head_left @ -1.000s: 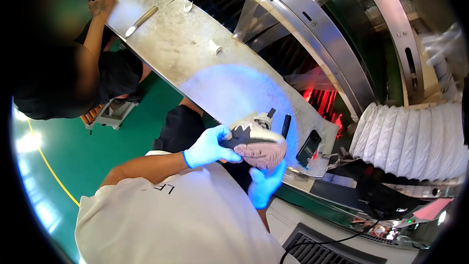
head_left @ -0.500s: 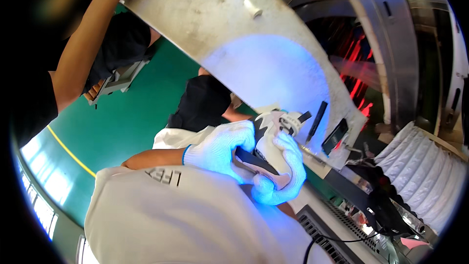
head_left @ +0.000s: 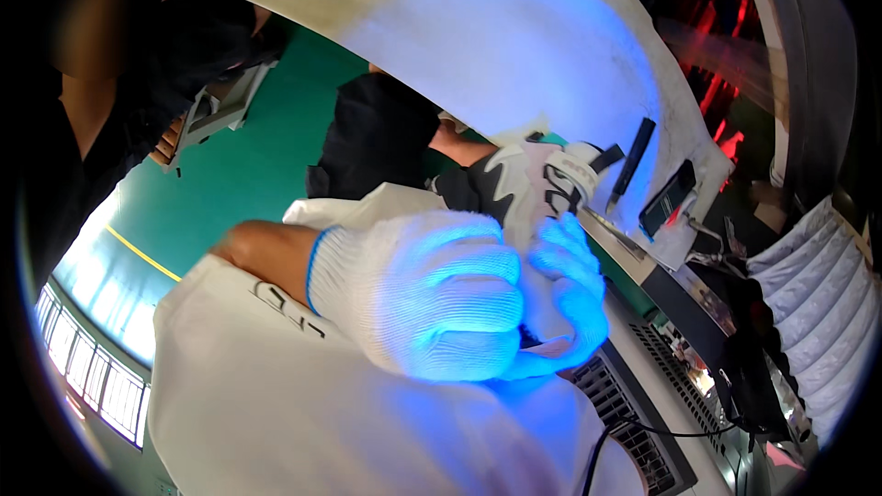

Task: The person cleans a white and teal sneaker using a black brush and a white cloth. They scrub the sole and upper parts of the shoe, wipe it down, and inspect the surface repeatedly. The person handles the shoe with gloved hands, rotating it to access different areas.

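Observation:
A white, grey and black sneaker [head_left: 525, 186] is held close to my body, its toe end toward the table and its opening mostly covered by my gloves. My left hand [head_left: 446, 289], in a white knit glove with a blue cuff edge, is curled closed over the near part of the sneaker; its fingertips are hidden. On the sneaker's right side, my right hand [head_left: 581, 289], in the same kind of glove, wraps its fingers around it. Blue light falls on both gloves.
On the pale table [head_left: 404, 0] lie a black pen-like tool [head_left: 634, 163] and a phone [head_left: 668, 199]. A machine with red glowing strips [head_left: 721, 55], a white ribbed duct [head_left: 818, 285] and a black cable [head_left: 675, 434] are at right. People in dark clothes [head_left: 377, 133] sit at left.
My left hand has moved over the sneaker's opening and closed further, while my right hand keeps its hold. The view has shifted, and a co-worker's hand at the table's far end is out of sight.

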{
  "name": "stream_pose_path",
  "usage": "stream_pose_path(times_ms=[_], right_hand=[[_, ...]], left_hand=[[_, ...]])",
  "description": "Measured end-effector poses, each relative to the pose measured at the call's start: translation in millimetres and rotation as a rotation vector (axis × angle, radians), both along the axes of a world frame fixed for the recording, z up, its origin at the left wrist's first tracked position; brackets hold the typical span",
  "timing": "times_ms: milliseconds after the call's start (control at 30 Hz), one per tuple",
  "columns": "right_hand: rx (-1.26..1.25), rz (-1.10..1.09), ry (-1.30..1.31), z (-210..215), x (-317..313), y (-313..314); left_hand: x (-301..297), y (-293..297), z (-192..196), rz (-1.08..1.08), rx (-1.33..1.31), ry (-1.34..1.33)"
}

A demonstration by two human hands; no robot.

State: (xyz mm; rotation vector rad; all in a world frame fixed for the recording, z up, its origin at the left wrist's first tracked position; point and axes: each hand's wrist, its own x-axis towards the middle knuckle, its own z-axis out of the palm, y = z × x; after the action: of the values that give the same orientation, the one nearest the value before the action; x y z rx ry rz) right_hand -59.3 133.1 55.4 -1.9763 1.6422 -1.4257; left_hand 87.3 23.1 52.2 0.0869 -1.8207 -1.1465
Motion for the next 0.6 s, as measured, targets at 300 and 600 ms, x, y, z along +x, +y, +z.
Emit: stream_pose_path(times_ms=[300, 600], right_hand=[[0.044, -0.056, -0.235, 1.5, -24.4, 51.4], [0.098, -0.137, -0.431, -11.8, -38.2, 98.2]], left_hand=[[-51.3, -11.2, 17.3, -0.457, -0.113, -0.181], [-61.5, 34.5, 3.3, -0.426, 0.224, -0.372]])
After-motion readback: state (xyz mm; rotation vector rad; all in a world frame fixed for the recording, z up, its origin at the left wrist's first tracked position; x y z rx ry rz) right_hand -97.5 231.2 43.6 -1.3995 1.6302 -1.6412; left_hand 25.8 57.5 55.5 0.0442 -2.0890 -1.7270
